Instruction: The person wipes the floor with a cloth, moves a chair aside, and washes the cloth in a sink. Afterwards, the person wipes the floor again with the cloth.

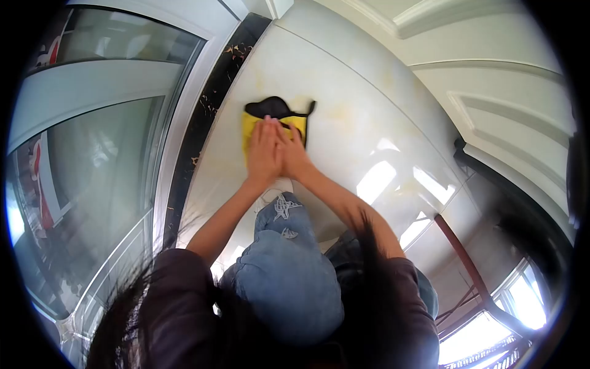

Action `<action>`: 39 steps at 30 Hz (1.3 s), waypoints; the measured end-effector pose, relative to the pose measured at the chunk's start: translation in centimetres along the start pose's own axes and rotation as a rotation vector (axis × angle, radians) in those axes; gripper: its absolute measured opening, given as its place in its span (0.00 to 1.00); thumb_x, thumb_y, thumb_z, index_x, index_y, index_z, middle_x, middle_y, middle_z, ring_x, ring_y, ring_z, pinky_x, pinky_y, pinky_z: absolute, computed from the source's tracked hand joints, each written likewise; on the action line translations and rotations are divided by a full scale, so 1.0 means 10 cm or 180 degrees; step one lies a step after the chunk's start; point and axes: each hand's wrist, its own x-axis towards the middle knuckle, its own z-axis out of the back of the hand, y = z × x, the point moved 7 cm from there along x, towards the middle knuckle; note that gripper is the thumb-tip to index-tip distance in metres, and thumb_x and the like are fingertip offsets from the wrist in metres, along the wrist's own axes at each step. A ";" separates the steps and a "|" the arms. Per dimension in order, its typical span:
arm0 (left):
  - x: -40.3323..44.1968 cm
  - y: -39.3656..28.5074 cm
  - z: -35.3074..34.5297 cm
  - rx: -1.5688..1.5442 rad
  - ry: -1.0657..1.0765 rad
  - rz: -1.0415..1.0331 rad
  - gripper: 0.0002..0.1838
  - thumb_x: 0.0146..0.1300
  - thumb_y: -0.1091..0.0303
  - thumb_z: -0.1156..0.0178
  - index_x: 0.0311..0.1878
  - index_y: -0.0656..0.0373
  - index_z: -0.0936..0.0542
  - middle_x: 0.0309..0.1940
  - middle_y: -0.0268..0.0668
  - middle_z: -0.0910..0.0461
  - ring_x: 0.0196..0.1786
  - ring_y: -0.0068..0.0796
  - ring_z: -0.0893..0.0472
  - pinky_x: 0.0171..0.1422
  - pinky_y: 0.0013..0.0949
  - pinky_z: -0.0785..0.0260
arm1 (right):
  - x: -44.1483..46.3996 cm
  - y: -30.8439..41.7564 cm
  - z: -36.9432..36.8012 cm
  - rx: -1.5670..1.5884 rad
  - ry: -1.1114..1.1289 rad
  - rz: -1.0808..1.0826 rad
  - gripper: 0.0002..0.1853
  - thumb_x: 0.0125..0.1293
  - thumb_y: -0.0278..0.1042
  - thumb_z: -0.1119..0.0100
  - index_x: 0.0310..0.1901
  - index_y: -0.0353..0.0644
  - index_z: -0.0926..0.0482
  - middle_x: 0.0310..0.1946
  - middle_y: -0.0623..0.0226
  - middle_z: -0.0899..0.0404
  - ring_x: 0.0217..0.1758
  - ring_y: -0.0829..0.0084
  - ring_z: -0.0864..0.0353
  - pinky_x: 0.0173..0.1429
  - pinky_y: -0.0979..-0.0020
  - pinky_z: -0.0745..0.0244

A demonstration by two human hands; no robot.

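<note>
A yellow and black cleaning cloth [299, 128] lies on the pale tiled floor, its black side folded up along the far edge and a small dark loop sticking out at the right corner. My left hand [265, 150] rests on the cloth with fingers stretched forward. Close against it, my right hand [294, 151] also lies on the cloth, fingers extended and the two hands touching or overlapping near the thumbs. Parts of the cloth are hidden under both hands.
Left of the hands runs a dark marbled threshold strip [198, 130] beside a glass-panelled door [101, 160]. A cream panelled door [491, 92] stands at the right. My jeans-covered knee [289, 270] is just below the hands. A reddish-brown frame [462, 261] stands at lower right.
</note>
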 end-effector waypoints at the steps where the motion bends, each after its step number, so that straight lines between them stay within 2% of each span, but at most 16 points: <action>1: 0.08 -0.26 -0.06 -0.0245 0.0166 -0.0147 0.34 0.56 0.62 0.47 0.66 0.62 0.41 0.66 0.45 0.43 0.67 0.53 0.44 0.69 0.47 0.51 | -0.21 -0.22 0.03 0.0253 -0.0059 -0.0108 0.33 0.55 0.44 0.48 0.64 0.46 0.39 0.68 0.59 0.47 0.73 0.56 0.58 0.69 0.44 0.62; 2: 0.21 -0.61 -0.08 -0.0586 0.0268 -0.0451 0.34 0.55 0.62 0.46 0.65 0.62 0.40 0.65 0.45 0.41 0.66 0.52 0.43 0.68 0.45 0.49 | -0.48 -0.48 0.14 0.0400 -0.0138 -0.0323 0.31 0.55 0.43 0.47 0.62 0.46 0.35 0.67 0.57 0.46 0.72 0.55 0.56 0.69 0.44 0.61; 3: 0.21 -1.03 -0.42 -0.1003 0.0534 -0.0773 0.35 0.54 0.60 0.43 0.64 0.63 0.40 0.63 0.45 0.39 0.65 0.50 0.42 0.68 0.44 0.48 | -0.96 -0.80 0.33 0.0087 0.0204 -0.0653 0.32 0.53 0.41 0.46 0.62 0.46 0.36 0.67 0.58 0.47 0.73 0.55 0.57 0.70 0.45 0.62; 5: 0.26 -1.61 -0.86 -0.1348 0.0671 -0.1381 0.37 0.54 0.56 0.42 0.64 0.63 0.40 0.64 0.42 0.40 0.66 0.47 0.42 0.69 0.42 0.49 | -1.62 -1.28 0.49 -0.0152 0.0120 -0.0917 0.35 0.51 0.43 0.43 0.63 0.49 0.38 0.68 0.55 0.51 0.72 0.51 0.59 0.70 0.45 0.64; 7: 0.24 -2.13 -1.33 -0.1417 0.0946 -0.1867 0.36 0.55 0.55 0.43 0.65 0.60 0.39 0.66 0.40 0.42 0.68 0.44 0.45 0.71 0.40 0.51 | -2.15 -1.63 0.58 -0.0387 0.0994 -0.1449 0.38 0.54 0.45 0.45 0.67 0.51 0.46 0.70 0.57 0.58 0.73 0.52 0.65 0.70 0.45 0.66; 9: 0.20 -2.47 -1.66 -0.1268 0.1719 -0.2032 0.33 0.59 0.53 0.46 0.65 0.59 0.38 0.67 0.37 0.43 0.69 0.38 0.44 0.71 0.38 0.51 | -2.51 -1.77 0.74 -0.0355 0.1756 -0.2153 0.35 0.62 0.47 0.53 0.69 0.52 0.52 0.71 0.61 0.61 0.74 0.55 0.68 0.70 0.45 0.69; 11: 0.18 -2.41 -1.67 -0.1118 0.1366 -0.2193 0.32 0.59 0.55 0.47 0.64 0.59 0.38 0.66 0.36 0.41 0.68 0.36 0.43 0.70 0.37 0.50 | -2.56 -1.83 0.61 0.0116 0.0744 -0.2302 0.35 0.63 0.48 0.55 0.69 0.50 0.52 0.72 0.62 0.61 0.74 0.55 0.69 0.69 0.43 0.71; 13: 0.32 -2.24 -1.57 -0.0848 0.1034 -0.2399 0.30 0.59 0.57 0.48 0.64 0.59 0.37 0.66 0.35 0.40 0.67 0.35 0.41 0.70 0.36 0.49 | -2.22 -1.73 0.51 -0.0124 0.0444 -0.2308 0.35 0.62 0.48 0.54 0.69 0.49 0.52 0.71 0.63 0.61 0.75 0.55 0.70 0.69 0.42 0.70; 16: 0.69 -1.77 -1.06 -0.0464 0.0434 -0.1980 0.27 0.56 0.65 0.50 0.61 0.59 0.32 0.63 0.34 0.36 0.64 0.33 0.37 0.68 0.35 0.47 | -1.36 -1.47 0.49 -0.0506 0.0602 -0.2615 0.37 0.61 0.46 0.52 0.69 0.46 0.52 0.72 0.63 0.61 0.75 0.55 0.70 0.68 0.40 0.70; 22: 0.92 0.07 0.21 -0.0361 -0.0366 -0.0650 0.22 0.62 0.67 0.53 0.60 0.61 0.33 0.61 0.40 0.34 0.63 0.40 0.35 0.65 0.37 0.42 | 0.62 -0.49 0.33 -0.0209 -0.0170 -0.0953 0.26 0.64 0.39 0.60 0.64 0.47 0.39 0.67 0.68 0.45 0.74 0.64 0.60 0.67 0.37 0.65; 23: 0.82 0.30 0.36 -0.0334 -0.0462 -0.0331 0.21 0.63 0.66 0.55 0.60 0.61 0.33 0.61 0.40 0.34 0.63 0.42 0.35 0.65 0.40 0.42 | 0.81 -0.25 0.19 -0.0311 -0.0253 -0.0700 0.26 0.58 0.40 0.50 0.60 0.46 0.34 0.64 0.67 0.40 0.74 0.61 0.60 0.66 0.35 0.62; 26: 0.32 0.68 0.50 0.0123 -0.0458 0.0154 0.22 0.66 0.65 0.61 0.62 0.61 0.36 0.63 0.43 0.37 0.65 0.43 0.38 0.66 0.42 0.46 | 0.92 0.35 0.01 -0.0347 -0.0252 -0.0318 0.26 0.57 0.40 0.50 0.59 0.44 0.33 0.64 0.67 0.40 0.73 0.60 0.58 0.66 0.35 0.62; 30: -0.33 0.50 0.31 0.0053 -0.0531 0.0535 0.25 0.66 0.63 0.62 0.65 0.61 0.40 0.67 0.44 0.43 0.68 0.46 0.43 0.68 0.44 0.51 | 0.36 0.60 -0.07 0.0119 0.0036 0.0386 0.28 0.57 0.43 0.50 0.61 0.44 0.35 0.65 0.65 0.41 0.73 0.61 0.57 0.66 0.35 0.61; 33: -0.36 0.25 0.07 0.0291 -0.0153 0.0595 0.27 0.66 0.60 0.60 0.66 0.61 0.42 0.68 0.43 0.44 0.69 0.48 0.45 0.69 0.46 0.52 | 0.11 0.38 -0.03 0.0036 -0.0121 0.0221 0.31 0.57 0.45 0.52 0.63 0.44 0.38 0.66 0.64 0.44 0.73 0.62 0.57 0.66 0.35 0.61; 35: -0.18 -0.02 -0.08 0.0201 0.0126 0.0231 0.29 0.64 0.58 0.56 0.67 0.61 0.43 0.68 0.43 0.44 0.69 0.49 0.45 0.69 0.48 0.52 | -0.08 0.07 0.04 -0.0168 0.0047 0.0143 0.31 0.58 0.46 0.53 0.64 0.46 0.38 0.69 0.64 0.49 0.74 0.63 0.58 0.67 0.36 0.62; 39: 0.09 -1.10 -0.50 -0.0577 0.0525 -0.0822 0.29 0.60 0.60 0.49 0.64 0.62 0.38 0.65 0.44 0.41 0.67 0.50 0.43 0.68 0.46 0.49 | -1.06 -0.77 0.29 -0.0189 -0.0008 -0.0707 0.30 0.55 0.45 0.47 0.61 0.49 0.34 0.69 0.61 0.51 0.74 0.60 0.60 0.66 0.34 0.62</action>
